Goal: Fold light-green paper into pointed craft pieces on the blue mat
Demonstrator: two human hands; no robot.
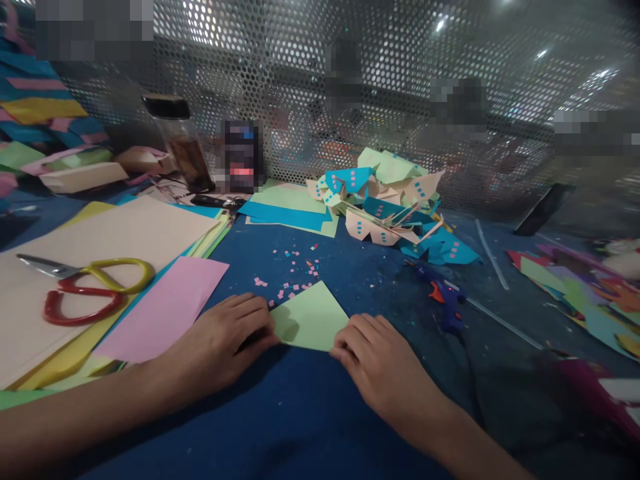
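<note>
A pale green sheet of paper (311, 316), triangular in outline, lies on the blue tabletop between my hands. My left hand (239, 333) pinches its left corner, fingers curled with the thumb near the edge. At the opposite corner my right hand (373, 350) is closed on the paper in the same way. Small pink paper bits (295, 289) are scattered just beyond the sheet's upper point. A pink sheet (165, 307) lies left of my left hand, and scissors (95, 283) with red and yellow handles rest on large cream paper (150, 230).
Folded paper boats (373, 230) are heaped at the back. A blue glue gun (447, 297) with a clear glue stick (505, 323) lies to the right. A bottle (185, 150) and a phone (241, 157) stand by the perforated metal screen (295, 93). Colored paper scraps (585, 290) lie far right.
</note>
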